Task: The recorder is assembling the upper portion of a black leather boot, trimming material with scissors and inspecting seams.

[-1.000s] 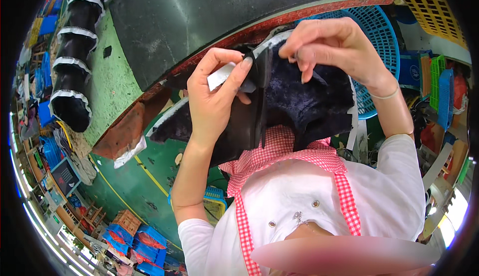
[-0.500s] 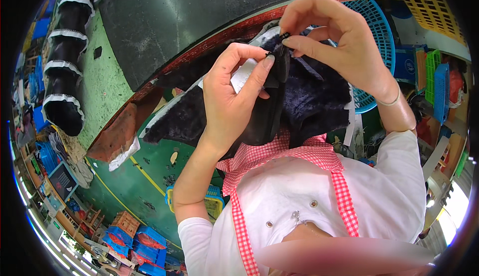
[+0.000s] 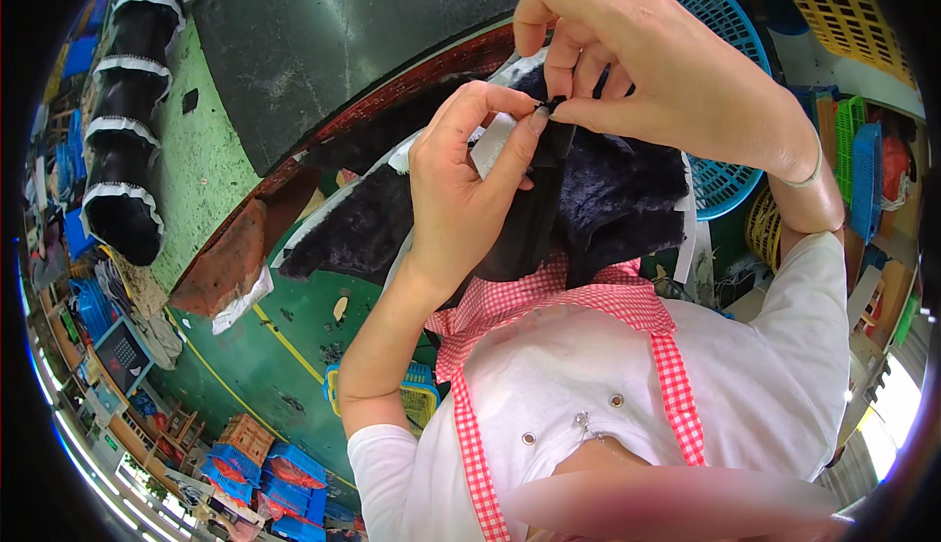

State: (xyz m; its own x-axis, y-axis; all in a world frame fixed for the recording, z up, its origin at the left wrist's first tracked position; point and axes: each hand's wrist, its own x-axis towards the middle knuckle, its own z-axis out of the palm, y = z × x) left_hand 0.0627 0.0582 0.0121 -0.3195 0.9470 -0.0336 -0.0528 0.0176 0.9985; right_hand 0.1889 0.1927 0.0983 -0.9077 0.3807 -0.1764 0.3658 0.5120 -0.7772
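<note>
My left hand (image 3: 459, 179) pinches a narrow black fabric strip (image 3: 552, 174) between thumb and forefinger at its upper end. Close against it, the thumb and forefinger of my right hand (image 3: 676, 86) pinch the same end; the small dark part between the fingertips is too small to name. The strip hangs toward my lap. Around and beneath it lie black furry pieces (image 3: 627, 184) with white edges, spread across my lap. A white patch (image 3: 493, 142) shows behind my left fingers.
Ahead is a green worktable (image 3: 221, 150) with a black mat (image 3: 392, 42). A row of black tubular pieces with white trim (image 3: 132, 130) lies along its left. A blue basket (image 3: 730, 174) stands at the right, beneath a yellow crate (image 3: 843, 13). Another yellow basket (image 3: 421, 405) sits on the floor.
My right hand has shifted left and slightly down, bringing its fingertips to those of my left hand. The left hand has barely moved and keeps its pinch.
</note>
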